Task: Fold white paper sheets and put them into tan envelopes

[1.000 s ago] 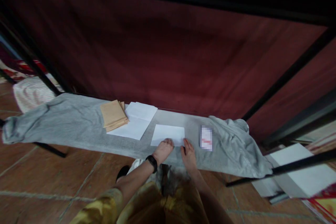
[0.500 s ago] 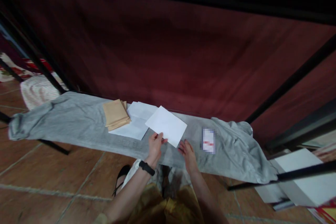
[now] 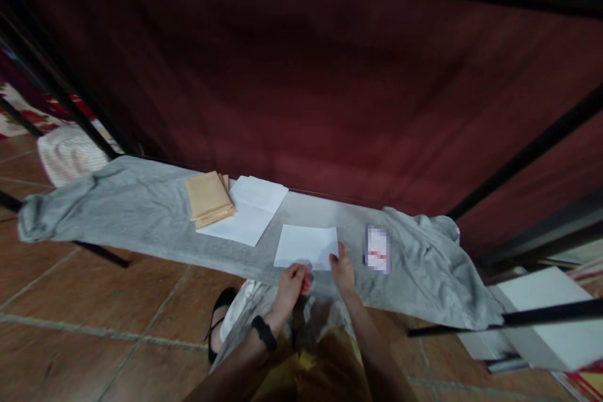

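A white sheet of paper (image 3: 307,245) lies flat on a grey cloth (image 3: 141,213) spread over a low bench. My left hand (image 3: 293,282), with a black band on the wrist, curls its fingers at the sheet's near edge. Touching the sheet's near right corner, my right hand (image 3: 342,270) also has its fingers bent. A small white card with red marks (image 3: 377,249) lies just right of my right hand. Further left on the cloth sit a stack of tan envelopes (image 3: 208,199) and several white sheets (image 3: 249,213).
A dark red curtain (image 3: 306,94) hangs behind the bench between black metal bars. White boards (image 3: 541,314) lie on the tiled floor at the right. A striped white bundle (image 3: 66,154) sits at the far left. My black shoe (image 3: 217,320) shows below the bench.
Half a second ago my left hand held the white sheet tilted up in the air. Now the sheet lies flat on the cloth again with both hands at its near edge.
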The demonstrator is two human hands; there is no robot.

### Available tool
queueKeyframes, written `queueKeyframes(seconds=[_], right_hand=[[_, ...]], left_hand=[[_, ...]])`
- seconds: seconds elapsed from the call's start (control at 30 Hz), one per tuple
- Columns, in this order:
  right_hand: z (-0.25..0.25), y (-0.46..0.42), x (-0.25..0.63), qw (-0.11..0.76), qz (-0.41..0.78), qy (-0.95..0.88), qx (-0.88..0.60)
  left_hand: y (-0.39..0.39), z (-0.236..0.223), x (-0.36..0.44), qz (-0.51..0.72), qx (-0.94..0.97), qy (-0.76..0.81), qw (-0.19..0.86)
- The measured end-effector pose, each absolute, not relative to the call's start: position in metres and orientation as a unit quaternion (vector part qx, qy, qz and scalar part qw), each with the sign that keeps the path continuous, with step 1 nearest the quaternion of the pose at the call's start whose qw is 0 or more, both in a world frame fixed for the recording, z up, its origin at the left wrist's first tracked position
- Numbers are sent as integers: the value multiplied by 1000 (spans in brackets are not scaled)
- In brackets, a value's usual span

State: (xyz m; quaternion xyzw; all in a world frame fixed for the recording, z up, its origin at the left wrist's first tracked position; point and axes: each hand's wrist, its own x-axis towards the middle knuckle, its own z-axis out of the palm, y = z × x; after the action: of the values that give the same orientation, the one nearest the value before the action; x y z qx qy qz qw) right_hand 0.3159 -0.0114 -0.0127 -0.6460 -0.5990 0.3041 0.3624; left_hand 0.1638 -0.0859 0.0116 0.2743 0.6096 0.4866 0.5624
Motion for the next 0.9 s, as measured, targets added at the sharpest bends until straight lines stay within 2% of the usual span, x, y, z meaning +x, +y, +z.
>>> queueKeyframes(seconds=[0.03, 0.1, 0.17, 0.23, 0.33, 0.5, 0.63, 0.9], right_hand=[[-13, -13, 316, 336, 269, -620, -656], [-12, -17, 313, 287, 218, -647, -671], [-11, -22, 310, 238, 165, -666, -688], [-10, -26, 306, 201, 105, -676, -702], [-7, -26, 298, 205, 63, -698, -683], [-7, -7, 270, 254, 157, -766, -569], [-13, 9, 252, 227, 179, -796, -533], [-30, 22, 270, 161, 88, -799, -572]], left_hand=[[-83, 11, 163, 487, 346, 626, 501], [-77, 10, 160, 447, 529, 648, 316], [-69, 4, 155, 340, 667, 649, 132], [-63, -5, 150, 228, 717, 657, 44], [-56, -18, 146, 135, 734, 665, 13], [-42, -19, 146, 91, 761, 642, 30], [-26, -14, 144, 79, 781, 619, 35], [-10, -20, 123, 122, 744, 656, 25]])
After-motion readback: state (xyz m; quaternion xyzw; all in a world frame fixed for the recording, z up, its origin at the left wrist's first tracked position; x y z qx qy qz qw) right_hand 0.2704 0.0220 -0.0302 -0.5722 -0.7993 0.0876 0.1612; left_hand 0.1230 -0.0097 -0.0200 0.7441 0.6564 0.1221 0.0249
